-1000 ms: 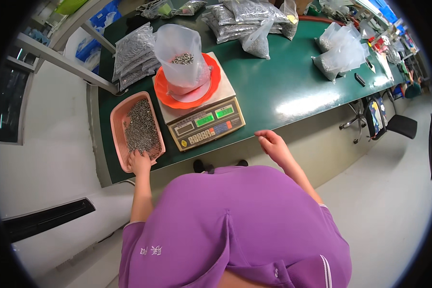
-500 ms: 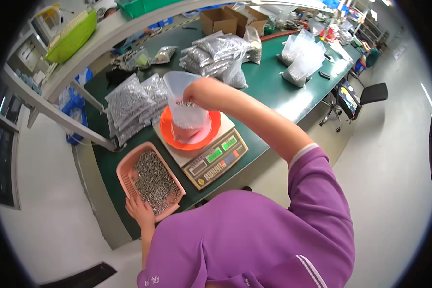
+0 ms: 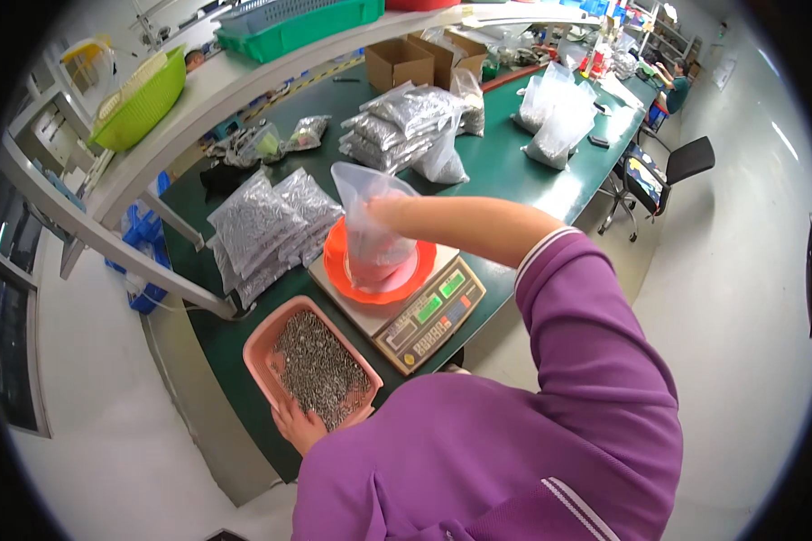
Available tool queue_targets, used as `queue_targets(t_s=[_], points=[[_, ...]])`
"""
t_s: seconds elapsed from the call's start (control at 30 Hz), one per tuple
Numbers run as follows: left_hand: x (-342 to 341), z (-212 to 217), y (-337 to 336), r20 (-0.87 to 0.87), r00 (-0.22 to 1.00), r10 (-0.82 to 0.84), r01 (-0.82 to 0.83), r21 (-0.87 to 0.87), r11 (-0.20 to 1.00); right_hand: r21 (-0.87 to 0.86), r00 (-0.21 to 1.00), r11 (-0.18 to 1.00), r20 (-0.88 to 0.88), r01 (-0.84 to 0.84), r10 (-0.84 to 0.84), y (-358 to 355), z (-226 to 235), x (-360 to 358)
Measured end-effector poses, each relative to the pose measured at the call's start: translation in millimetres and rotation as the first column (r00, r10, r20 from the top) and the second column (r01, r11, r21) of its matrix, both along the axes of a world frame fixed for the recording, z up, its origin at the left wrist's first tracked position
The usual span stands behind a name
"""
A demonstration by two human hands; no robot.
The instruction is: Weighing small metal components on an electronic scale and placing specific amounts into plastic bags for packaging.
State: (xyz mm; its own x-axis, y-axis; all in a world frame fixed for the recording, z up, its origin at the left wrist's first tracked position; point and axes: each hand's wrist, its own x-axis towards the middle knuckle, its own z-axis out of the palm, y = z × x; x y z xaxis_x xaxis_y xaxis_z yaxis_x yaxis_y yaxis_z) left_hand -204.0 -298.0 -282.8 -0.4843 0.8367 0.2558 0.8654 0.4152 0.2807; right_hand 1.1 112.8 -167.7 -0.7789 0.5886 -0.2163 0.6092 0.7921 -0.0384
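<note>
My right hand reaches into the mouth of a clear plastic bag, and its fingers are hidden there. Standing upright, the bag sits in an orange scalloped dish on a digital scale with lit green displays. To the scale's left is a pink plastic bin with many small metal parts in it. My left hand rests with fingers apart over the bin's near left rim, touching it.
Filled bags are stacked left of the scale, with another pile behind. Further bags stand at the right. A white shelf frame crosses the left side. Cardboard boxes stand at the back; an office chair is at right.
My right hand has gone from the bag's rim, where small metal parts showed at its fingers, down into the bag. My left hand stays at the bin. The whole view has shifted slightly.
</note>
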Motion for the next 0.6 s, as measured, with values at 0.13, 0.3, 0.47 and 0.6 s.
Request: queue_targets(t_s=[0.13, 0.3, 0.47, 0.6], points=[[1, 0, 1, -0.006, 1.000, 0.017, -0.017, -0.008, 1.000, -0.106, 0.999, 0.994, -0.036, 0.025, -0.029, -15, 6, -2], [1, 0, 2, -0.012, 1.000, 0.024, -0.025, -0.023, 0.999, -0.199, 0.991, 0.974, -0.105, -0.107, 0.088, -34, 24, 3], [2, 2, 3, -0.001, 1.000, -0.008, 0.008, 0.020, 1.000, -0.346, 0.992, 0.933, -0.104, -0.098, 0.066, -39, 52, 8], [1, 1, 2, -0.019, 1.000, -0.017, 0.018, 0.017, 1.000, -0.628, 0.753, 0.597, -0.027, 0.499, -0.657, -44, 74, 6]])
